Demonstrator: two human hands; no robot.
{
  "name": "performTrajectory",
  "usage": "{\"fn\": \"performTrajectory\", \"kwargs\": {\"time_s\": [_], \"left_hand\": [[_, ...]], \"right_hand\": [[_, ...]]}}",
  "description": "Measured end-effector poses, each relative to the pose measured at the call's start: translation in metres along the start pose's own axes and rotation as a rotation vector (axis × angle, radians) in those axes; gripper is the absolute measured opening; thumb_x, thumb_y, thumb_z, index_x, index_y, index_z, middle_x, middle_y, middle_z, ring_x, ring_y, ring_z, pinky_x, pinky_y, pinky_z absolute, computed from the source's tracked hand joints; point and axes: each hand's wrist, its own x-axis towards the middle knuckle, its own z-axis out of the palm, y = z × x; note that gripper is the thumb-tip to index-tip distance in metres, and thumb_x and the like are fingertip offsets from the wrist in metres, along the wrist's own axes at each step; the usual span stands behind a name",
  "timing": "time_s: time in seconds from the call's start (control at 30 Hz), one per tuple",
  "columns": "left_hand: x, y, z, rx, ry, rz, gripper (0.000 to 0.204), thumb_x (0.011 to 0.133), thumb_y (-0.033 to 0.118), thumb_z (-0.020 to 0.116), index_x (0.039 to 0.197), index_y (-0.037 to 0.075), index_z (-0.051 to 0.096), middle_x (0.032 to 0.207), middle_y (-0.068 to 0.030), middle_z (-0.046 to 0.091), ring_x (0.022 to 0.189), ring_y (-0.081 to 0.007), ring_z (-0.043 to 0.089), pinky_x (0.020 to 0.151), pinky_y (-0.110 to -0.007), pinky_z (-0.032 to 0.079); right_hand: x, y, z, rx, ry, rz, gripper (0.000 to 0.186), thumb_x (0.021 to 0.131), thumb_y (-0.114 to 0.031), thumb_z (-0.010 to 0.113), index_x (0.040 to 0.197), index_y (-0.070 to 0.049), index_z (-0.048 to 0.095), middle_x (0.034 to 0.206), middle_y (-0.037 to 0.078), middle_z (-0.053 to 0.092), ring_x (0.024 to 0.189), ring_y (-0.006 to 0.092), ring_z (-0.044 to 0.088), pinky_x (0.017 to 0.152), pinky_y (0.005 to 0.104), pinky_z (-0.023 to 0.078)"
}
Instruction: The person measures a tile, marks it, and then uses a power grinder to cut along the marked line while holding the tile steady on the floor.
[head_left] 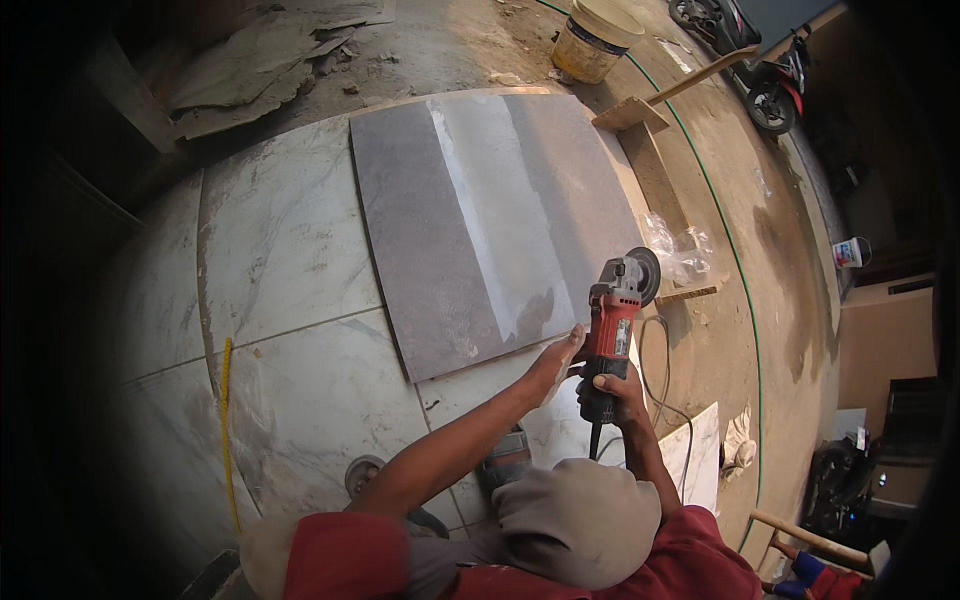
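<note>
Dusty marble floor (290,250) lies under a grey tile (480,220) at my twelve o'clock. My right hand (618,392) is wrapped around the red angle grinder (615,325) at the tile's four o'clock corner. My left hand (556,362), fingers loosely spread, touches the grinder's body.

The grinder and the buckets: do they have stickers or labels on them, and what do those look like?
Grinder: red body, small pale label on its side, right hand grips it, left hand touches it.
Bucket: top, by the grey tile; cream, round, dark band.
Small tub: right edge; white, blue-and-red label.
</note>
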Motion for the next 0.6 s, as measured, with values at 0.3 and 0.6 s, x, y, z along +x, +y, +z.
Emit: {"fn": "performTrajectory", "kwargs": {"time_s": [0.3, 0.6], "left_hand": [[-0.013, 0.03, -0.022, -0.18, 0.08, 0.057, 0.099, 0.084, 0.08, 0.041, 0.153, 0.012, 0.024, 0.151, -0.0137, 0.037, 0.138, -0.0264, 0.037, 0.114, -0.046, 0.028], [-0.001, -0.013, -0.016, 0.15, 0.085, -0.198, 0.094, 0.088, 0.081, 0.027, 0.154, 0.014, 0.023, 0.151, -0.0122, 0.038, 0.14, -0.0291, 0.033, 0.111, -0.059, 0.02]], "right_hand": [[0.015, 0.015, 0.048, -0.05, -0.077, 0.027, 0.057, 0.065, -0.032, 0.077, 0.105, 0.003, 0.057, 0.074, 0.013, 0.063, 0.06, 0.0228, 0.065, 0.056, 0.0348, 0.057], [-0.023, 0.057, -0.006, -0.135, 0.187, 0.016, 0.064, 0.066, -0.017, 0.076, 0.121, -0.001, 0.047, 0.096, 0.011, 0.062, 0.082, 0.0212, 0.065, 0.074, 0.0356, 0.054]]}}
